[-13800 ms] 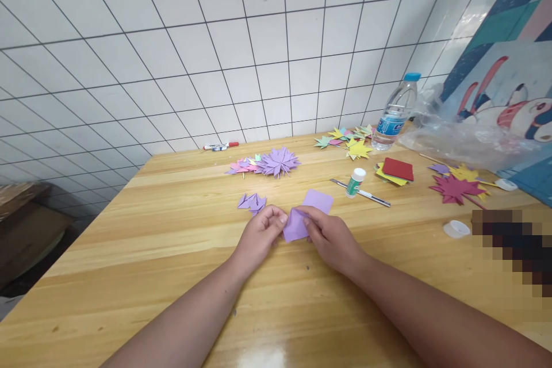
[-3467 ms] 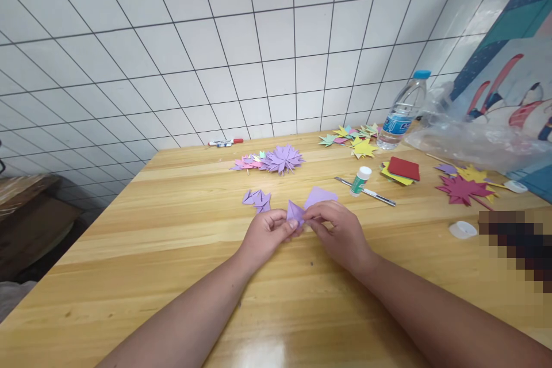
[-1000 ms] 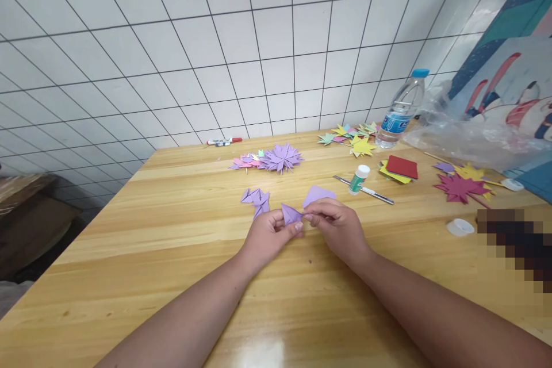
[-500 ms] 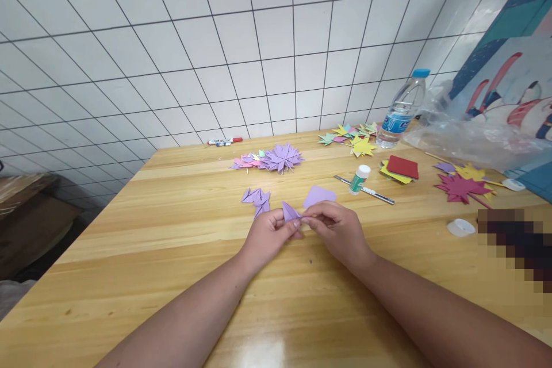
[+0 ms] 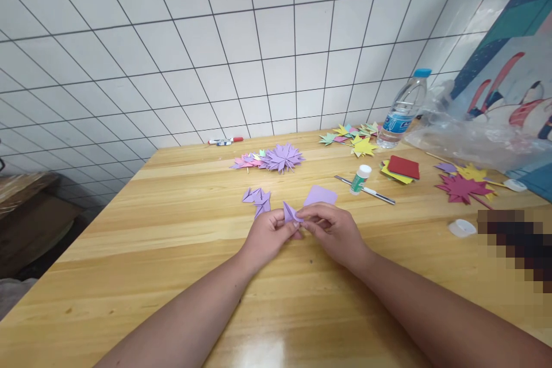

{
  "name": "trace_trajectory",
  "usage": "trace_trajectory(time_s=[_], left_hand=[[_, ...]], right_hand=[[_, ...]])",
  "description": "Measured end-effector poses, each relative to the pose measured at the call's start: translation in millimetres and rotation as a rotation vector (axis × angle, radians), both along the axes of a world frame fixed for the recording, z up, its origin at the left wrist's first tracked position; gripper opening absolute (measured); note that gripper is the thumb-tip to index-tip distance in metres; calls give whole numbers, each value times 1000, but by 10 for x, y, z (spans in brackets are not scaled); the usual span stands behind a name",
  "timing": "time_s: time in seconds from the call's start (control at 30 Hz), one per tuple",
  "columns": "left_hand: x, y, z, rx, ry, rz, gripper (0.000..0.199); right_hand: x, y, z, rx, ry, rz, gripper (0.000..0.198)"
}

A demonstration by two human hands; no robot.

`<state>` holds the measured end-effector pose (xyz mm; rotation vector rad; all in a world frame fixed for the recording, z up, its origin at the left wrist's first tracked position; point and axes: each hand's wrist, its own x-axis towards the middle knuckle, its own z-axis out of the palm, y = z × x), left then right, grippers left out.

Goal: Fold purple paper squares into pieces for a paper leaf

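Between my two hands is a small piece of folded purple paper (image 5: 290, 213), one pointed flap standing up. My left hand (image 5: 271, 232) is closed on its left side, thumb on top. The fingers of my right hand (image 5: 334, 230) pinch its right edge. Just beyond my left hand lie several folded purple paper pieces (image 5: 259, 198). A flat purple paper sheet (image 5: 320, 195) rests beyond my right hand. The lower part of the folded paper is partly hidden by my fingers.
A glue stick (image 5: 360, 179) stands beside a utility knife (image 5: 375, 194). Further right are stacked coloured paper (image 5: 401, 169), a white cap (image 5: 463, 227) and a dark red paper leaf (image 5: 463, 188). A purple paper leaf (image 5: 282, 157), markers (image 5: 225, 141) and a water bottle (image 5: 399, 112) are at the back.
My right fingers have shifted slightly left and in over the folded purple paper, whose flap now looks more upright and narrower. My left hand keeps its hold.
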<state>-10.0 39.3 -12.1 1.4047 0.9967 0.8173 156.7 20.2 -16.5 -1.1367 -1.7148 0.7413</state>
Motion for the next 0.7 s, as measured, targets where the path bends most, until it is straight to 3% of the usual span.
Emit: trace_trajectory(time_s=[0.3, 0.7], left_hand=[[3, -15, 3, 38, 66, -17, 29], [21, -3, -17, 37, 1, -19, 24]], right_hand=[[-19, 10, 4, -243, 146, -28, 9], [-12, 25, -6, -252, 120, -35, 10]])
